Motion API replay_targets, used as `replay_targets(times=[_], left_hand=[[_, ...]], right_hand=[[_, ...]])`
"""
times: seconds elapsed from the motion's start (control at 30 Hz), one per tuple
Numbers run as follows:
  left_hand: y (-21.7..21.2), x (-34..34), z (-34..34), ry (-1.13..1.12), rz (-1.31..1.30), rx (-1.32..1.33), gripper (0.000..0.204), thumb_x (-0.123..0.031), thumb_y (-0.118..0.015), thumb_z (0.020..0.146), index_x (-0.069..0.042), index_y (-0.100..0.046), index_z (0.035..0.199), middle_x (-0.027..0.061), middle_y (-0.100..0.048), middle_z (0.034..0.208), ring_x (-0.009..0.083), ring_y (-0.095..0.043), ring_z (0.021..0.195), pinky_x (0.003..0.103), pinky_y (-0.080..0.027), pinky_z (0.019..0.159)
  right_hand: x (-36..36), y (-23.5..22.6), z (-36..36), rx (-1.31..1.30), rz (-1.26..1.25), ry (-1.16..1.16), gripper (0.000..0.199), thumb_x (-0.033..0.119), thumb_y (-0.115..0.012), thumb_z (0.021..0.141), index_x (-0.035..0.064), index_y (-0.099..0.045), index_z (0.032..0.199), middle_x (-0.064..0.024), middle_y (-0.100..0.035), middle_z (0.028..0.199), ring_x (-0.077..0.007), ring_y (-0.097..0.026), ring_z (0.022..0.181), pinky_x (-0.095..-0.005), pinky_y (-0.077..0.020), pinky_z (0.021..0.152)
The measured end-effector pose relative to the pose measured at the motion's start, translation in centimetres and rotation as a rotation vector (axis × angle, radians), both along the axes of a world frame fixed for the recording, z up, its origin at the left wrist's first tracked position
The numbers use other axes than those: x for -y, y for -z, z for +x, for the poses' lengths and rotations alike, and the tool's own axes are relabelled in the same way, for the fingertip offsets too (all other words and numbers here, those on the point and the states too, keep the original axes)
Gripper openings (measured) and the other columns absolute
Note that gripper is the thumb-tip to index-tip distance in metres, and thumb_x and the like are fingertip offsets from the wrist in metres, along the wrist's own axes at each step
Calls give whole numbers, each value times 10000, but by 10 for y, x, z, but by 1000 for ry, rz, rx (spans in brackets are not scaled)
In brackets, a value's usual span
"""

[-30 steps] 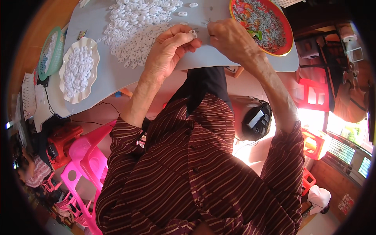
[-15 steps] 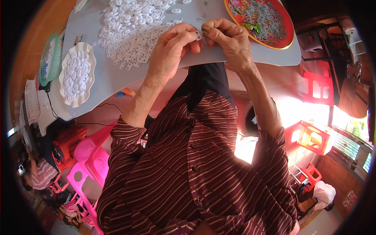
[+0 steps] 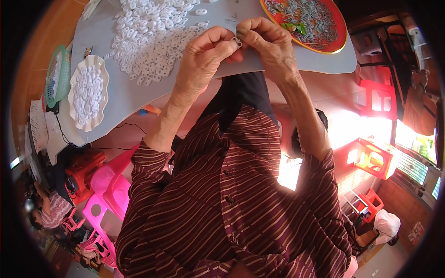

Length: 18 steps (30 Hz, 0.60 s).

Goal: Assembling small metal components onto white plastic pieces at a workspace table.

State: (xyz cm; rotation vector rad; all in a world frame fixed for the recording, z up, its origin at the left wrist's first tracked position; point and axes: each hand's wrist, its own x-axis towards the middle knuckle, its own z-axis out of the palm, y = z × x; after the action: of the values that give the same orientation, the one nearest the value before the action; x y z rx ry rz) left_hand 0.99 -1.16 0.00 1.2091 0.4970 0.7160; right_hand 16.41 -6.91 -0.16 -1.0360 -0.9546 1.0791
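Above the near edge of the grey table (image 3: 125, 99), my two hands meet fingertip to fingertip. Thumb and forefinger of my left hand (image 3: 204, 60) pinch a small white plastic piece (image 3: 237, 42) with holes. My right hand (image 3: 273, 51) is closed in a pinch against that piece; whatever its fingertips hold is too small to make out. Left of my hands spreads a heap of small flat white pieces (image 3: 155, 58), with larger white oval pieces (image 3: 143, 21) behind it. To the right, a red tray (image 3: 340, 42) with a yellow rim holds many thin grey metal bits (image 3: 320, 21) and a green leafy scrap (image 3: 296, 28).
A wavy-edged white dish (image 3: 106, 88) of white oval pieces stands at the table's left, beside a green basket (image 3: 65, 85). Pink chairs (image 3: 113, 185) are at lower left, red stools (image 3: 373, 157) at right. People sit in the background on both sides.
My fingertips have come together: the right hand's pinch, a little apart before, now touches the white piece in my left. The view has shifted slightly.
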Motion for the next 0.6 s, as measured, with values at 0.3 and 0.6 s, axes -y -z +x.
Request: replay_targets(times=[0.3,0.6], left_hand=[[-1,1,3,-79,132,-5,91,-102,-558,867,-22,-578,831,-7,-586,700,40,-524,690,186,-423,672],[6,-5,1,-108,273,-74,76,-99,-571,859,-25,-574,842,-46,-553,685,8,-470,664,170,-405,616]], right_hand=[[-1,4,0,-40,82,2,136,91,-623,861,32,-608,983,-9,-629,843,-70,-577,780,-222,-475,735],[-1,4,-1,-50,106,-25,143,74,-622,858,29,-606,993,-5,-626,855,-68,-577,805,-214,-480,767]])
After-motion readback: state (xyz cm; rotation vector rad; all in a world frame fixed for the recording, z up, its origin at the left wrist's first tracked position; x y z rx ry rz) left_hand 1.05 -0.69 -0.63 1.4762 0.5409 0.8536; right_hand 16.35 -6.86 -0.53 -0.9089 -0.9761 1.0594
